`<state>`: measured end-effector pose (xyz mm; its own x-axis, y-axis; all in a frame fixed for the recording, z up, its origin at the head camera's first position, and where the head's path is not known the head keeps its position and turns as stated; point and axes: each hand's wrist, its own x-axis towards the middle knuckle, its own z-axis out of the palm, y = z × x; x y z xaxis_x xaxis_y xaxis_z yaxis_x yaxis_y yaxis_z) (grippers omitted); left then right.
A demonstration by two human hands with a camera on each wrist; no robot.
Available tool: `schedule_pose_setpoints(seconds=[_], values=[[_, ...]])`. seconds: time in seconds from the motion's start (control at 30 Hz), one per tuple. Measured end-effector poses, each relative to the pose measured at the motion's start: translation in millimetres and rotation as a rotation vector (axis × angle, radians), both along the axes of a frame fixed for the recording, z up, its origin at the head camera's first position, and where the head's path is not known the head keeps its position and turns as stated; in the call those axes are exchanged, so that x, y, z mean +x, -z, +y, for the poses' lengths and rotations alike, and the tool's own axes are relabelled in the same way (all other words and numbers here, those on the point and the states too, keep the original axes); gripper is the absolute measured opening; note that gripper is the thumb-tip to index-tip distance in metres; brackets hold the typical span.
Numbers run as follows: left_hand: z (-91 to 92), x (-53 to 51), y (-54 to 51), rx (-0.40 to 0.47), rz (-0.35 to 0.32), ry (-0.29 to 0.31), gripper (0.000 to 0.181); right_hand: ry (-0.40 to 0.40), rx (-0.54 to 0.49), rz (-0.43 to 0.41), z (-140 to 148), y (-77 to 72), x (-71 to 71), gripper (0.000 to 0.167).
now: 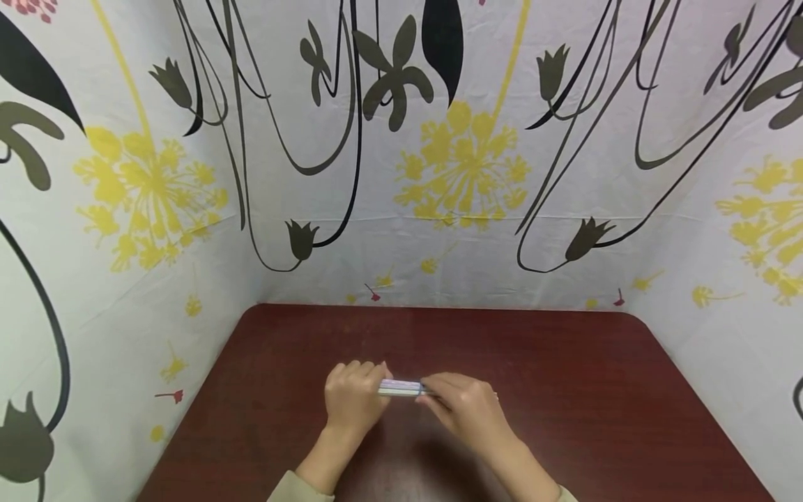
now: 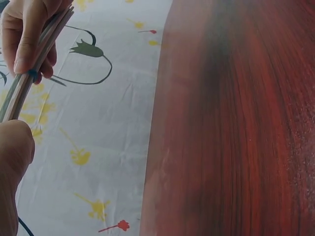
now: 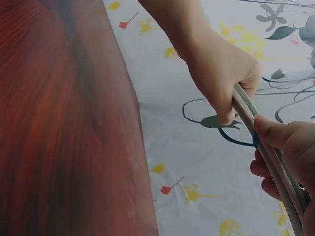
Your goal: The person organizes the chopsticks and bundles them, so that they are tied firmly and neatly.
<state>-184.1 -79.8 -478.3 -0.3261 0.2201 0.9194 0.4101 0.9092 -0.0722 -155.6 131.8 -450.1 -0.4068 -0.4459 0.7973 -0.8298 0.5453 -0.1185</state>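
Note:
Above the table, my left hand [image 1: 354, 397] grips one end of a bundle of slim, pale pencil-like sticks [image 1: 400, 388], its fingers curled round them. My right hand [image 1: 467, 408] pinches the bundle further along, between thumb and fingers. Beside the right thumb, a thin blue band [image 3: 255, 140] circles the sticks, and the left wrist view shows it too. Lilac, white and greenish sides of the sticks show between the hands. The left fist hides one end; in the left wrist view the other end sticks out past the right hand.
A dark red-brown wooden table [image 1: 564, 390] with rounded far corners lies below the hands. White cloth [image 1: 351, 202] printed with flowers and stems hangs behind the table and along both sides.

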Motion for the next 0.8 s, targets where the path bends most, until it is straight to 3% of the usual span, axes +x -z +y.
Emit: schedule_pose_setpoints(seconds=[0.17, 0.27, 0.33, 0.4, 0.5, 0.6, 0.8], values=[[-6.1, -3.8, -2.2, -0.009, -0.001, 0.009, 0.04, 0.013, 0.062, -0.06, 14, -3.1, -4.2, 0.029], [-13.3, -7.3, -1.7, -0.047, -0.065, 0.058, 0.035, 0.035, 0.124, -0.074, 23, -0.8, -8.2, 0.025], [-18.6, -9.5, -0.1, -0.092, -0.157, 0.113, 0.026, 0.045, 0.152, -0.068, 27, 2.9, -11.9, 0.025], [-23.4, -11.0, 1.3, -0.125, -0.297, 0.187, 0.022, 0.048, 0.161, -0.059, 31, 7.8, -16.2, 0.027], [-28.8, -11.9, 1.9, -0.14, -0.522, 0.281, 0.023, 0.047, 0.158, -0.053, 37, 16.7, -23.4, 0.028], [-32.2, -11.2, 0.3, -0.122, -0.701, 0.353, 0.029, 0.035, 0.158, -0.061, 42, 26.6, -30.8, 0.028], [-35.2, -15.4, 2.6, -0.117, -0.891, 0.406, 0.025, 0.016, 0.158, -0.086, 50, 46.6, -46.7, 0.03]])
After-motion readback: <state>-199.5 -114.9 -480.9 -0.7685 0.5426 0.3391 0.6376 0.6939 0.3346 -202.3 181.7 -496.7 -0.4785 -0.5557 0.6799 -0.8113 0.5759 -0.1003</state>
